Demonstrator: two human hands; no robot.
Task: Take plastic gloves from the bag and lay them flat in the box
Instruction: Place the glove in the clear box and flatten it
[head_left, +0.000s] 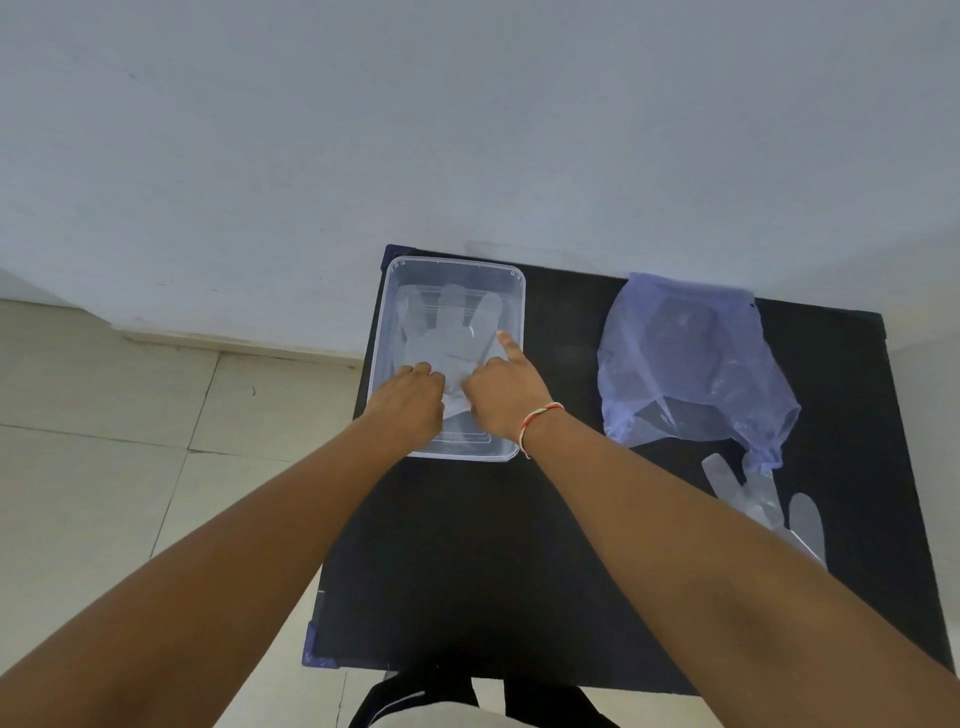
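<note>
A clear plastic box (395, 291) stands at the far left of the black table. A see-through plastic glove (447, 332) lies inside it, fingers spread toward the wall. My left hand (410, 400) rests on the glove's cuff end with its fingers curled down. My right hand (504, 395) is beside it, index finger stretched out and pressing the glove near the box's right wall. A bluish plastic bag (685, 364) lies to the right. Another clear glove (763, 499) sticks out by the bag's near end, partly hidden by my right forearm.
The black table (519, 545) has a white wall right behind it. Pale floor tiles (130, 441) lie to the left of the table. My dark-clothed legs (415, 701) show below the near edge.
</note>
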